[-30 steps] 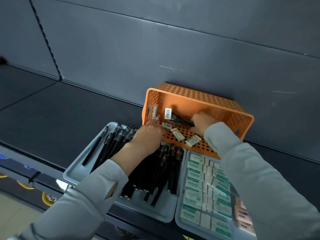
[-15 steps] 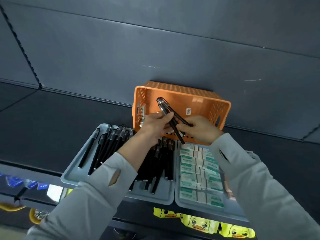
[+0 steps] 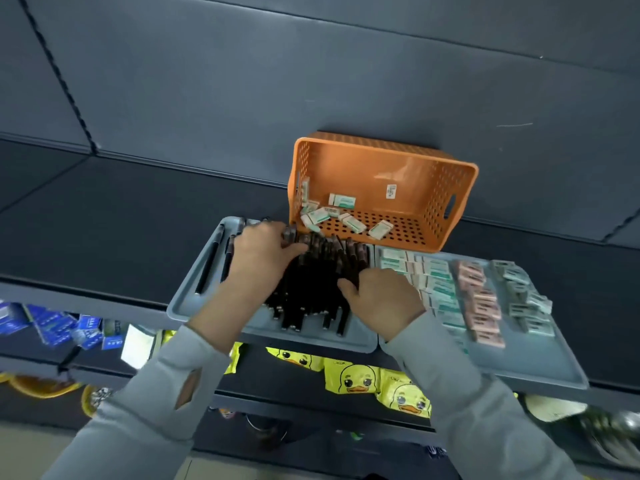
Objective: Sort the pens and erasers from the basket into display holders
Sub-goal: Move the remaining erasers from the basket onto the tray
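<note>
Dark shelf (image 3: 104, 220): slim black plastic pens (image 3: 311, 285), likely light, stiff, roll-prone; pinch mid-barrel. Left hand (image 3: 263, 254) flat on them, 9 o'clock; right hand (image 3: 384, 296), 3 o'clock, grip unclear.

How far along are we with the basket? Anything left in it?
Done: no pens show in the orange basket; black pens fill the left tray, and rowed erasers sit in the right tray.
In hand: the left hand and right hand are both on the pen pile, apparently straightening it.
Left: several loose erasers lie on the basket floor, to be moved to the right tray.
</note>
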